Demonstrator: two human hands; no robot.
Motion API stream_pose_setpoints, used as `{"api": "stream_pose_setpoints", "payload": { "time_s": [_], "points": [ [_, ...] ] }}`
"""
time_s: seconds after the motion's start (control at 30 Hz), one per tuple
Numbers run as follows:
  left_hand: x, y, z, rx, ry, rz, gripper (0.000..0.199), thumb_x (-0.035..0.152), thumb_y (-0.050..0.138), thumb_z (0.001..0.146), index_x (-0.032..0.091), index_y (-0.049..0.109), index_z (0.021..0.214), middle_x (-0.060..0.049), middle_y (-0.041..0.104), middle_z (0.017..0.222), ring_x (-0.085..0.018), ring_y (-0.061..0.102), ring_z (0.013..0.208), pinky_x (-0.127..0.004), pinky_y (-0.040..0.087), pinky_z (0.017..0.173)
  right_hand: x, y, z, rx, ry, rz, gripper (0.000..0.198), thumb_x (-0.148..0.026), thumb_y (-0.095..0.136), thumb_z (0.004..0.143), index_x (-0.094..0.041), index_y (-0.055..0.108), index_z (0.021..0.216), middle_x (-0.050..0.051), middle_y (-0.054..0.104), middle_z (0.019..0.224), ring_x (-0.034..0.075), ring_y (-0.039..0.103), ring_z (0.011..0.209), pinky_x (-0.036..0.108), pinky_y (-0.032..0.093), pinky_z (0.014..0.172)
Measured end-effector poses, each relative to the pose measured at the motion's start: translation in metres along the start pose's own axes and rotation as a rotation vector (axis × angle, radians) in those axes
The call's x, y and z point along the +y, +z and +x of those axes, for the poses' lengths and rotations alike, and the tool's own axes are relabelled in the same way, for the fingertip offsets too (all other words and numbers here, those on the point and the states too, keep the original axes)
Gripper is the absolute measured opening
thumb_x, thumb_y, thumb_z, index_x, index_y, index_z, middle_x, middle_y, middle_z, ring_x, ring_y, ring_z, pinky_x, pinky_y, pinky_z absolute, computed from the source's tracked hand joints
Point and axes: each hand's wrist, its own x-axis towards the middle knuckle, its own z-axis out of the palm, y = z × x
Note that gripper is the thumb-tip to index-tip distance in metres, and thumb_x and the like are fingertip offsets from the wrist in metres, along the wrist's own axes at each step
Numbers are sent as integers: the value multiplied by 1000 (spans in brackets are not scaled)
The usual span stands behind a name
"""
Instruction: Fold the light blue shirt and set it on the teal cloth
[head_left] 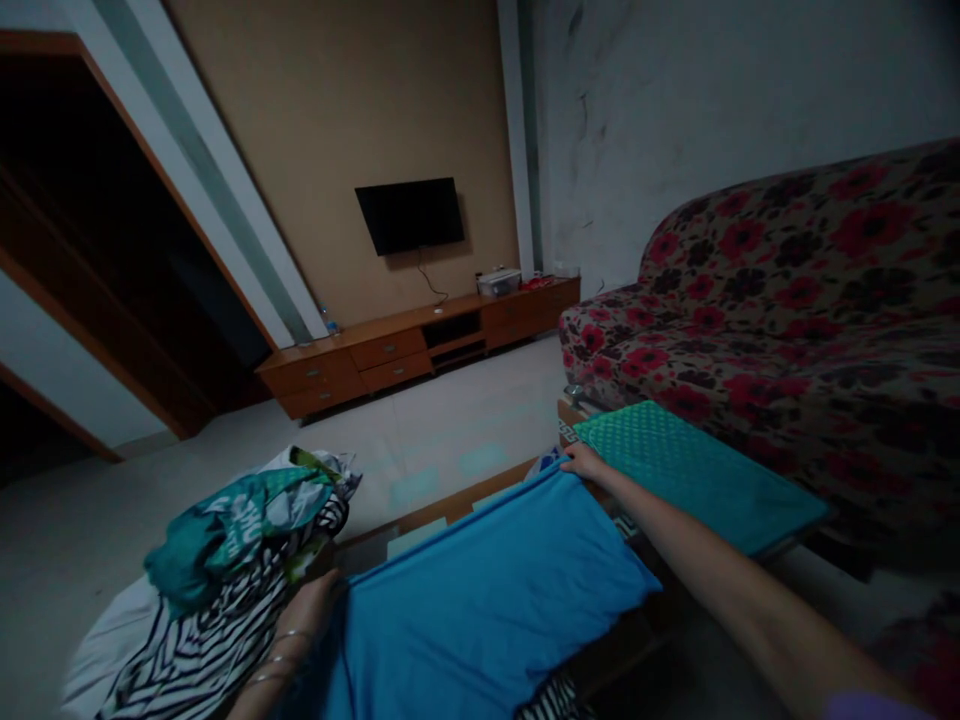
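A blue cloth garment is stretched out low in front of me, its top edge pulled nearly straight between my hands. My left hand, with bangles on the wrist, is closed on the near left end of that edge. At the far right corner my right hand pinches the cloth. What kind of garment it is I cannot make out. Beside my left hand lies a heap of clothes, with a teal printed garment on top of a black-and-white striped one.
A green quilted pad lies to the right, near a flowered sofa. Under the blue cloth is a low table or box, partly hidden. Across the floor stand a wooden TV cabinet and a wall-mounted television. A doorway opens at left.
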Motion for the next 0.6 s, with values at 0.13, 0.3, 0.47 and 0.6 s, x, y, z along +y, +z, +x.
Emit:
{"api": "stream_pose_setpoints", "payload": {
  "time_s": [0.13, 0.3, 0.47, 0.6],
  "points": [
    [-1, 0, 24, -18, 4, 14, 38, 33, 33, 88, 18, 61, 108, -14, 69, 110, -29, 64, 103, -36, 48, 85, -10, 12, 37, 58, 68, -106, 7, -16, 69, 64, -14, 68, 70, 3, 67, 72, 17, 58, 75, 23, 39, 67],
    [14, -5, 39, 38, 78, 111, 42, 29, 30, 90, 14, 60, 115, -16, 62, 120, -28, 61, 104, -37, 46, 88, -21, 6, 54, 127, 89, -140, 19, -17, 64, 73, -15, 69, 91, 7, 70, 92, 18, 60, 86, 23, 41, 73],
    [45, 7, 0, 349, 64, 284, 45, 26, 36, 88, 21, 56, 128, -13, 46, 140, -33, 42, 127, -52, 42, 92, -4, -28, -24, 190, 1, -123, 19, -18, 54, 82, -17, 67, 96, 7, 68, 103, 18, 60, 95, 25, 42, 83],
    [64, 48, -73, 403, 209, 205, 46, 25, 43, 83, 29, 57, 126, -9, 42, 144, -30, 45, 125, -45, 49, 85, 29, -26, -142, 257, -98, -82, 16, -17, 50, 82, -19, 63, 90, 7, 66, 94, 19, 60, 89, 28, 44, 81]
  ]
}}
